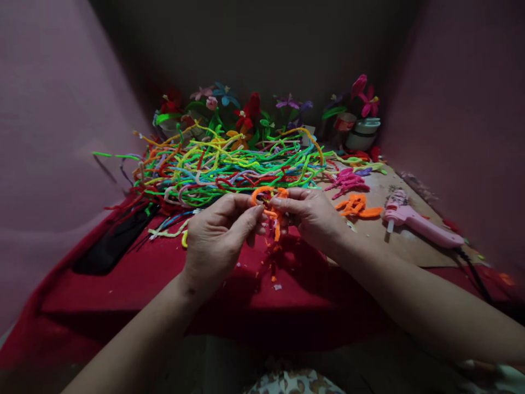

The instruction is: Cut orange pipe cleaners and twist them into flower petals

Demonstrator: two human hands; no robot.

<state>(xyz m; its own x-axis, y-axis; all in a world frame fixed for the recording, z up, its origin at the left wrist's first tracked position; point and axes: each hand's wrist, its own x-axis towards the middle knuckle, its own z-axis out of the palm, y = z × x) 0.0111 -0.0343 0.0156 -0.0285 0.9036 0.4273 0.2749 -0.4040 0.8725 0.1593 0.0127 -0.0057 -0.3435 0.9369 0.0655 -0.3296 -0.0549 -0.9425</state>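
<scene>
Between my two hands, above the red cloth, is an orange pipe cleaner [259, 192] bent into a loop, with one end hanging down. My left hand [223, 227] pinches the loop's left side between thumb and fingers. My right hand [309, 213] grips its right side the same way. A small dark and yellowish bit shows inside the loop, too small to name. Just behind my hands lies a big tangled heap of coloured pipe cleaners [229, 164]. To the right of my right hand rest several bent orange pipe-cleaner pieces [356, 207].
A pink hot glue gun [426, 224] with a dark cord lies on a brown board [381, 246] at right. Pink bent pieces [348, 180] sit behind it. Pipe-cleaner flowers [250, 112] in pots line the back. A black flat object [110, 246] lies left on the red cloth [164, 284].
</scene>
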